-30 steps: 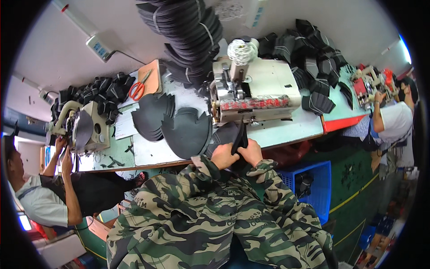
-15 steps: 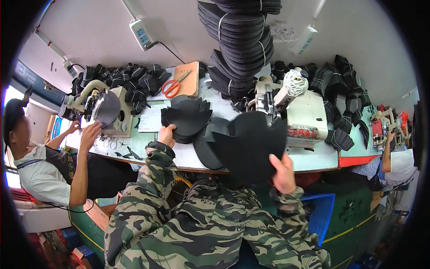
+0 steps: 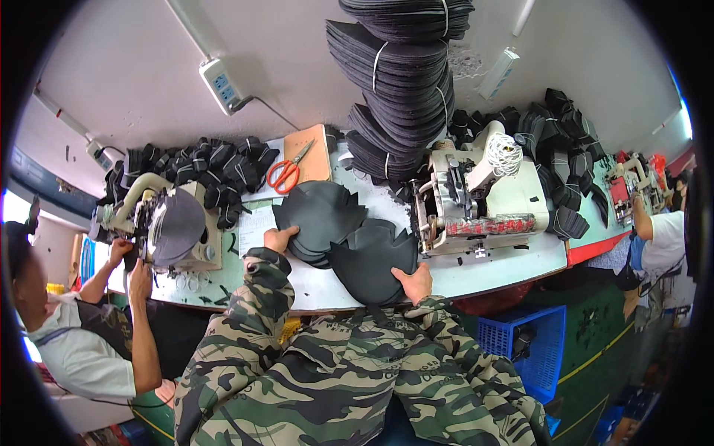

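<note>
My left hand (image 3: pixel 279 239) grips the near-left edge of a stack of black cut pieces (image 3: pixel 316 215), thumb on top. These pieces are rounded with a notched, pointed edge. Beside that stack, a second black notched piece (image 3: pixel 372 260) lies at the table's front edge, and others seem to be under it. My right hand (image 3: pixel 414 284) pinches its right edge with the thumb on top; the fingers underneath are hidden. The two black groups touch or slightly overlap in the middle. Just right of them stands a cream-coloured bench machine (image 3: pixel 483 223) with a metal front.
A tall tied stack of black pieces (image 3: pixel 394 89) rises behind. Red-handled scissors (image 3: pixel 284 176) lie on brown card (image 3: pixel 312 145). Black bundles (image 3: pixel 216 160) line the wall. A co-worker (image 3: pixel 82 334) works at another machine (image 3: pixel 178 223) on the left. A blue crate (image 3: pixel 547 364) stands lower right.
My right hand has lowered the large black piece from in front of the machine to the table edge, beside the left stack. My left hand remains on its stack. The view has shifted slightly.
</note>
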A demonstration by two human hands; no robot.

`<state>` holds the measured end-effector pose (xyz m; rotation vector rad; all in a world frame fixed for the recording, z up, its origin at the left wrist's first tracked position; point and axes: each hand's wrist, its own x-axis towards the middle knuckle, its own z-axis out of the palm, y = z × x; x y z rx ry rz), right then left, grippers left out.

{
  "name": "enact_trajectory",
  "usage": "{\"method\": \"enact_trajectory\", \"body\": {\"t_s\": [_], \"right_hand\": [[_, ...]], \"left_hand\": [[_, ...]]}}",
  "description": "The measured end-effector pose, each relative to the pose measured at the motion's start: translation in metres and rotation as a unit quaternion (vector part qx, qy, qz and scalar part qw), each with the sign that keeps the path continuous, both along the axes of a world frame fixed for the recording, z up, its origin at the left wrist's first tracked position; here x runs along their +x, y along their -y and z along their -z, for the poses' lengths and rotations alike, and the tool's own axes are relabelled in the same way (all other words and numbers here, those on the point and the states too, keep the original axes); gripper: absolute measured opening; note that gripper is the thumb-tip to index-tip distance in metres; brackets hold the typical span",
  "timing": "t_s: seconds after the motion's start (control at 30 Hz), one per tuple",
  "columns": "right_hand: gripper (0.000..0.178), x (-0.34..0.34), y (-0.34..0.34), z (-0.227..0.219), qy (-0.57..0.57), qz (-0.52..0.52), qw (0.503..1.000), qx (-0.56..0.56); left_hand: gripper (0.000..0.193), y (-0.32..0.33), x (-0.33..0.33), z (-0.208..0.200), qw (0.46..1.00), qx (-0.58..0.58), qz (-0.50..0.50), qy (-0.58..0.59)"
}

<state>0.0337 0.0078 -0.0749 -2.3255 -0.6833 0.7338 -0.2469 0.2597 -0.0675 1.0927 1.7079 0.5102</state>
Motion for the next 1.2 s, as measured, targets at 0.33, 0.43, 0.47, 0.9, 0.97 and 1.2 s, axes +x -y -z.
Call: {"method": "enact_trajectory", "body": {"t_s": [0.33,0.43,0.47,0.9,0.97,1.2], "right_hand": [[0.047,-0.01,-0.017,0.026,-0.067,0.041,0.992,0.098],[0.043,-0.008,-0.021,0.02,-0.331,0.101,0.924,0.16],[0.043,-0.009,-0.023,0.015,-0.326,0.095,0.928,0.155],[0.04,-0.006,-0.018,0.023,-0.262,0.078,0.94,0.206],[0.041,-0.005,-0.013,0.011,-0.276,0.046,0.927,0.251],[0.05,-0.003,0.021,-0.044,-0.524,0.174,0.803,0.226]], "left_hand": [[0.045,-0.008,0.013,-0.001,0.914,-0.13,-0.105,0.37],[0.042,-0.012,0.011,-0.005,0.903,-0.168,-0.077,0.388],[0.04,-0.013,0.011,-0.008,0.912,-0.165,-0.053,0.372],[0.041,-0.005,0.046,-0.186,0.877,0.052,0.045,0.475],[0.042,0.009,0.05,-0.198,0.854,0.041,0.045,0.517],[0.049,0.146,0.091,-0.095,0.891,-0.094,-0.015,0.443]]}}
